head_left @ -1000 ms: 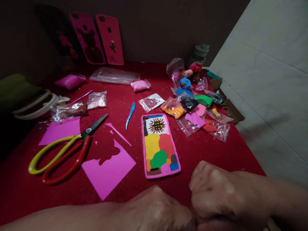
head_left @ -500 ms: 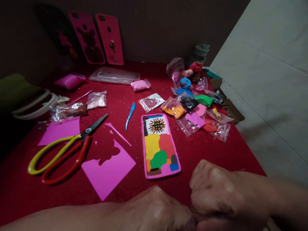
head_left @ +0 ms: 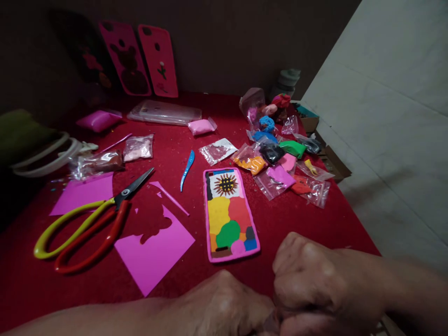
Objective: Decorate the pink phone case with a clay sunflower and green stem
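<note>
At the bottom edge my left hand [head_left: 229,303] and my right hand [head_left: 308,280] meet, both with fingers curled in. Their fingertips are out of sight, so whatever they may pinch is hidden. Just beyond them a phone case [head_left: 233,219] lies flat, pink-rimmed and covered in coloured clay patches with a brown and yellow sunflower on white. To its left are a blue modelling tool [head_left: 187,170], a pink modelling tool [head_left: 170,198] and a cut pink sheet [head_left: 154,252]. Scissors [head_left: 94,221] with yellow and red handles lie partly spread farther left.
Bags of coloured clay [head_left: 276,154] crowd the right side. Clear phone cases [head_left: 164,113] lie at the back, and decorated cases [head_left: 159,60] lean on the wall. A bottle [head_left: 287,83] stands behind. White round lids [head_left: 49,156] sit at left on the red tabletop [head_left: 308,219].
The view has shifted slightly, so most things sit a little lower and farther left. Both hands stay together in nearly the same pose.
</note>
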Motion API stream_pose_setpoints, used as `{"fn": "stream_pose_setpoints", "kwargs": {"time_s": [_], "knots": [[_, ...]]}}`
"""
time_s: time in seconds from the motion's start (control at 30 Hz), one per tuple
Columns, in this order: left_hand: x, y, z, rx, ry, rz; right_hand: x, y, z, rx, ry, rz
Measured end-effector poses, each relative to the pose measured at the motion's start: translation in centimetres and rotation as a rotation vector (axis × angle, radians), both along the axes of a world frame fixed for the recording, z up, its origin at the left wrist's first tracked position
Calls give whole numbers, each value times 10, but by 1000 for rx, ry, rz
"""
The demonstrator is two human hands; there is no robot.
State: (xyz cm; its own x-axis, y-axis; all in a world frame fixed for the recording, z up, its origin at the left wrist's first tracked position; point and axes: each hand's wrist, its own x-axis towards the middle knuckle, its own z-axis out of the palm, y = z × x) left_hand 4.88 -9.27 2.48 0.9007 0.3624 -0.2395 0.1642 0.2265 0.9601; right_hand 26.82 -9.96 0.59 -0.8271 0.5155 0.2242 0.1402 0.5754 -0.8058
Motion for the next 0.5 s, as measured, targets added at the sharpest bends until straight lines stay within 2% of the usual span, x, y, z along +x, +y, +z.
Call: {"fn": "stream_pose_setpoints", "kwargs": {"time_s": [0.07,0.17,0.23,0.3,0.4,0.5], "knots": [[0,-1,-1,-33,58,-86,1,3,2,-109,58,3],[1,-3,-2,-41,67,52,2,10,10,-400,86,-27],[2,-3,-3,-98,110,142,3,16,18,-647,20,-137],[2,-3,-6,-218,126,177,4,22,24,-867,15,-279],[3,-3,-11,-370,69,203,6,30,27,-968,154,-453],[5,-4,-14,-418,25,237,8,35,25,-1001,292,-516]]}}
